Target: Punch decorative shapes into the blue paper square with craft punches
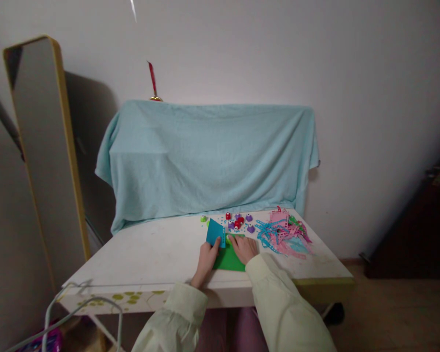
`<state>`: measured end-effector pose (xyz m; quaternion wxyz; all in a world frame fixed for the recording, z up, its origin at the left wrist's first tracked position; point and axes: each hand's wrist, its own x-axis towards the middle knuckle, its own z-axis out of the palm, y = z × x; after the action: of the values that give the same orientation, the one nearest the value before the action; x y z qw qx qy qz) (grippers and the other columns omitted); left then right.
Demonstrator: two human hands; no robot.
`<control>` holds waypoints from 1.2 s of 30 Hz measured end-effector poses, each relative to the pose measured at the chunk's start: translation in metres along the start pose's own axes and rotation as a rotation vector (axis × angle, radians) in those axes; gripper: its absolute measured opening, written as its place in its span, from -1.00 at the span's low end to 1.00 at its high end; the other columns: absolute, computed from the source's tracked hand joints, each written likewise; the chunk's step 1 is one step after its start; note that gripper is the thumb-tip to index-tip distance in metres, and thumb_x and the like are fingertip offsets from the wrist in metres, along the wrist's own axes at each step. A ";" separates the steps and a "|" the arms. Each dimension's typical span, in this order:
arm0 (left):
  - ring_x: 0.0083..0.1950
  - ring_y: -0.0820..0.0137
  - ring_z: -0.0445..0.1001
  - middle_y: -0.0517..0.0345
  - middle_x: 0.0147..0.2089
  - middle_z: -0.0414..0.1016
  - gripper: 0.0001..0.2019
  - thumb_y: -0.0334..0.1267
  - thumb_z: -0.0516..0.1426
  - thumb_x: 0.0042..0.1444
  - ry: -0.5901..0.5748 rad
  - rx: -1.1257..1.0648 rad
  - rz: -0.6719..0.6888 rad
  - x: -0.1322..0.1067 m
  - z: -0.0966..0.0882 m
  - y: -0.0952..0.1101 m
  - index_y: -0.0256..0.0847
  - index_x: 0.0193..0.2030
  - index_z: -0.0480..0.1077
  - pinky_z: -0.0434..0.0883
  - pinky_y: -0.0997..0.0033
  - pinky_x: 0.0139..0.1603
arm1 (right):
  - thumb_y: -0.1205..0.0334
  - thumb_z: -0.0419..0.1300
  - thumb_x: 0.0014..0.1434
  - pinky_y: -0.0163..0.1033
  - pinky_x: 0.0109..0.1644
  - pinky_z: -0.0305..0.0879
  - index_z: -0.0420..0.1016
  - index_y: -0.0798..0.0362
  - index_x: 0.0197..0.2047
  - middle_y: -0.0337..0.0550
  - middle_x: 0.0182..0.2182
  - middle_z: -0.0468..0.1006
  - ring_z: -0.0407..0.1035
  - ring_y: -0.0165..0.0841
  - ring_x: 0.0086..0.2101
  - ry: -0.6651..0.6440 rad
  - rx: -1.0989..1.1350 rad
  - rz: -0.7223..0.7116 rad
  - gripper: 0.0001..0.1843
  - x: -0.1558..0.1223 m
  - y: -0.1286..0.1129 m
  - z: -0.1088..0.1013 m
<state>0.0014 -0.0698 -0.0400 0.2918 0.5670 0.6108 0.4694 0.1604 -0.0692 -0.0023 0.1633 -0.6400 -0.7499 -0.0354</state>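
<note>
My left hand (206, 259) pinches a blue paper sheet (215, 232), held up at a slant over the white table (150, 254). My right hand (244, 248) rests closed on a green paper sheet (228, 261), pressing a small light-green punch (229, 239) under its fingers. Several small craft punches (238, 221) in red, purple and green stand just beyond the hands, among tiny paper bits.
A heap of pink and blue cut paper scraps (284, 234) lies at the table's right. A light-blue cloth (209, 156) drapes something at the back. A tall mirror (46, 146) leans on the left; cables (69, 308) hang by the table's front-left corner.
</note>
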 end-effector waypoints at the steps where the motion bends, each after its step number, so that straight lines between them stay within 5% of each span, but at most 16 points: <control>1: -0.57 0.41 0.31 0.07 -0.65 0.38 -0.45 0.18 -0.04 0.03 -0.001 0.001 0.001 0.000 0.000 0.000 -0.31 -0.65 0.33 0.15 0.47 -0.50 | -0.13 -0.39 0.26 -0.25 -0.23 0.17 0.47 0.03 -0.24 0.00 -0.33 0.55 0.43 -0.26 -0.28 0.003 0.003 -0.002 -0.32 0.000 0.001 0.001; 36: -0.57 0.41 0.31 0.08 -0.64 0.38 -0.44 0.20 -0.03 0.01 0.005 -0.041 0.000 0.000 0.001 -0.003 -0.32 -0.61 0.35 0.15 0.47 -0.51 | -0.13 -0.39 0.26 -0.24 -0.22 0.19 0.47 0.03 -0.21 0.01 -0.31 0.55 0.43 -0.25 -0.27 -0.007 -0.005 0.003 -0.31 -0.001 0.000 -0.001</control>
<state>0.0009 -0.0693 -0.0432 0.3015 0.5598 0.6018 0.4833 0.1609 -0.0703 -0.0014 0.1592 -0.6416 -0.7495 -0.0345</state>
